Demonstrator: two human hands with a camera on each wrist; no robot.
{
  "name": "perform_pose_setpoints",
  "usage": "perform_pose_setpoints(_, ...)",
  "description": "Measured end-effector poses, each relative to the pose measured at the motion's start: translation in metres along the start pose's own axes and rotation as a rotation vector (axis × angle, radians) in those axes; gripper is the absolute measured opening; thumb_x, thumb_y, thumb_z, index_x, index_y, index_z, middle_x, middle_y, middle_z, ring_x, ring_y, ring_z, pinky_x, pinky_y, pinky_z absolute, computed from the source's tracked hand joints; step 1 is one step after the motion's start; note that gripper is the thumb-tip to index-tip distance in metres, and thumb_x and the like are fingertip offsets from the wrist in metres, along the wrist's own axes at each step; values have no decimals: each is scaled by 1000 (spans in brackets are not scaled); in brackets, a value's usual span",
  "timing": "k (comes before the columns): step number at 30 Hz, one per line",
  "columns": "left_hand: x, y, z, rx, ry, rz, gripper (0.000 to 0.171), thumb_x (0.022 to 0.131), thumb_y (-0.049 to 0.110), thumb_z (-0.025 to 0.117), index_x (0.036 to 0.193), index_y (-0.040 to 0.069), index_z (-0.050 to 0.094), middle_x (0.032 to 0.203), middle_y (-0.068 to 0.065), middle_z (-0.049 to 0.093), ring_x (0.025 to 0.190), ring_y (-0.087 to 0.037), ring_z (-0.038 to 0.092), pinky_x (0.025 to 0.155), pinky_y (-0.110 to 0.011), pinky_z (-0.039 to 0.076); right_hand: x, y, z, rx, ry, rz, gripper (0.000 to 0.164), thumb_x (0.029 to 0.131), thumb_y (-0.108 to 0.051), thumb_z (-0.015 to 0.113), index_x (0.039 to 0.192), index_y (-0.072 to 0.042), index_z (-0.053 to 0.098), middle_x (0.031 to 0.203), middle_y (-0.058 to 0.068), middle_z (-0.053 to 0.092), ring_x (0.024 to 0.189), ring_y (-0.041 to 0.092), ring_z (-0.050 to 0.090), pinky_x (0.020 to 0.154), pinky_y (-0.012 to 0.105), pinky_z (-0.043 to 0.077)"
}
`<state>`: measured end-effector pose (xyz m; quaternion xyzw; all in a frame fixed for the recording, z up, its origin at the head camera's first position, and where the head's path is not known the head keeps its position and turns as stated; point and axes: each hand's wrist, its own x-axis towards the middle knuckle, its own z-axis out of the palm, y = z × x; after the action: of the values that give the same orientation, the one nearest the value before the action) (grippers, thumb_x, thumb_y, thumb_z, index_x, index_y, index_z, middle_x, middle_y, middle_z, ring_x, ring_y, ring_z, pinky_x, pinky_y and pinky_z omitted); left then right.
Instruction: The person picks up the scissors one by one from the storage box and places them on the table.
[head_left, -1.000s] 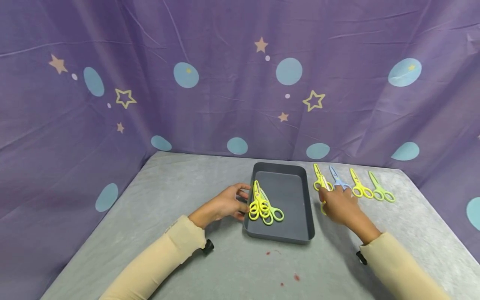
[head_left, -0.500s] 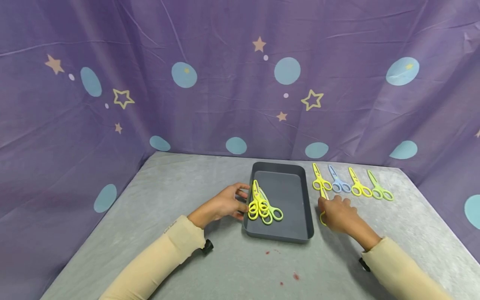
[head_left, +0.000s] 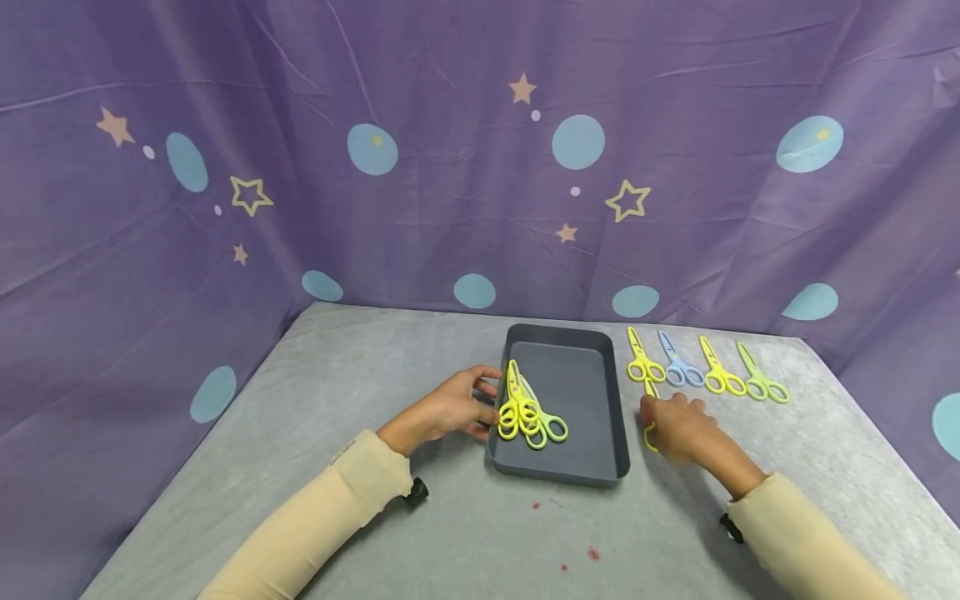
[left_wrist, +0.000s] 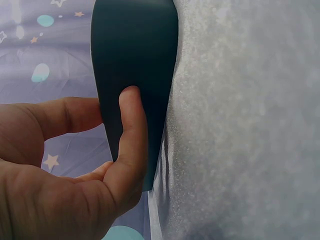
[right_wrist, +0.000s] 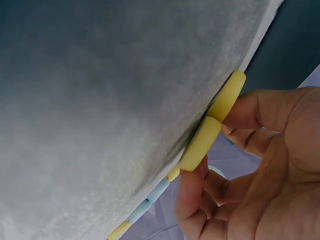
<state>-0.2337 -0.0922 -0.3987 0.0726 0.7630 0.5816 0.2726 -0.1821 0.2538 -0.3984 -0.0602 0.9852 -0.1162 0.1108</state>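
Note:
A shallow dark grey tray (head_left: 581,479) stands on the table, with overlapping yellow scissors (head_left: 517,407) and green scissors (head_left: 556,428) inside along its left wall. My left hand (head_left: 454,403) grips that wall; the left wrist view shows one finger (left_wrist: 132,125) against its outer side and another digit reaching over the rim. To the right of the tray, my right hand (head_left: 681,427) holds a pair of yellow scissors (head_left: 650,388) low at the table, its blades pointing away. In the right wrist view the fingers are at the two yellow handle loops (right_wrist: 201,144); the hand partly covers these scissors in the head view.
Beyond the right hand lies a row of scissors: a yellow pair (head_left: 643,367), a blue pair (head_left: 678,367), another yellow pair (head_left: 720,377) and a green pair (head_left: 762,386). A purple patterned curtain (head_left: 420,225) hangs behind the grey table (head_left: 360,358). Small red spots (head_left: 593,553) mark the front.
My right hand has drawn back slightly toward the front with the yellow scissors, uncovering the blue pair and the nearest yellow pair's handles. The left hand and tray have stayed put.

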Motion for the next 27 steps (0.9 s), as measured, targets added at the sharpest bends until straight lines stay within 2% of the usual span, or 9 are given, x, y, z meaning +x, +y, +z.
perform_pose_setpoints(5,0,1,0,-4,-1,-4,76,88,-13,69,154,8,39,135,-20,46,88,-30,68,69,-45,64,2,4,-1,10,6,-32,16,84,-3,67,96,-10,61,91,16,56,82,38,50,61,49,45)
perform_pose_setpoints(12,-2,2,0,-9,-4,-3,76,88,-14,68,155,7,38,135,-20,45,89,-31,67,68,-45,64,7,9,-3,-14,36,-148,15,78,-2,69,90,-9,63,84,7,62,80,31,55,68,46,42)
perform_pose_setpoints(19,-3,3,1,-13,-10,1,76,88,-14,68,155,7,38,134,-21,45,87,-30,67,67,-44,64,6,10,-12,-15,23,-156,18,81,-1,69,96,-8,65,86,9,63,81,30,59,70,49,47)
perform_pose_setpoints(24,-1,2,1,-20,-7,2,76,88,-14,68,154,7,38,134,-21,45,88,-30,67,67,-44,64,5,9,-20,-38,78,-156,20,85,-3,69,104,-5,66,90,13,65,85,36,63,73,54,51)
perform_pose_setpoints(27,0,1,1,-21,-6,1,76,87,-14,69,154,7,39,134,-21,45,87,-30,67,68,-45,64,5,7,-25,-49,96,-134,21,90,-7,69,110,-4,65,92,16,64,87,37,63,70,53,52)
